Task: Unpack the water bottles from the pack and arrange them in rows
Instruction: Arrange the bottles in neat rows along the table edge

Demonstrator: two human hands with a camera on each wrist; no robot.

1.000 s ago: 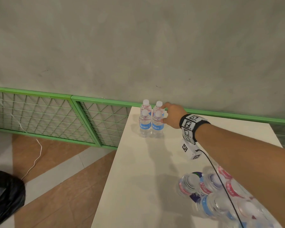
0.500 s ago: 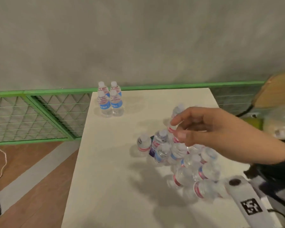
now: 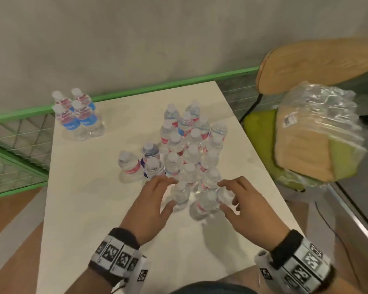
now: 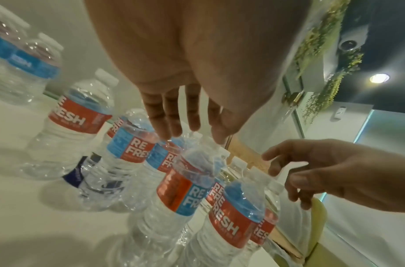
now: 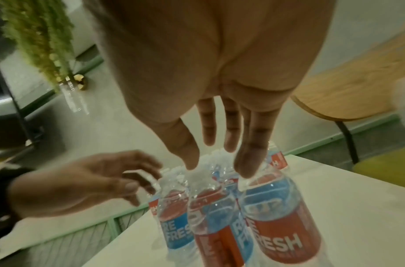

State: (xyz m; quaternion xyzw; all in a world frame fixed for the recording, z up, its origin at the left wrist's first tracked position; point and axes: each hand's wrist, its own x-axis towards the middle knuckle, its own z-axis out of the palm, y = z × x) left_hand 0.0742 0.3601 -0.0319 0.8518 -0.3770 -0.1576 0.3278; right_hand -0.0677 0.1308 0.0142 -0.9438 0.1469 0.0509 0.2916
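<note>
On the white table, the loose cluster of bottles stands mid-surface, most of it not yet arranged. At the table's far left corner, four arranged bottles make two short rows, a small start. At the cluster's near end, left hand and right hand hover with spread fingers, holding nothing.

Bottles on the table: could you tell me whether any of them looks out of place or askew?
Yes. One bottle stands alone left of the main cluster, apart from it and from the four arranged ones at the far corner. The cluster itself is ragged, not in rows. None has fallen, and no spill shows.
</note>
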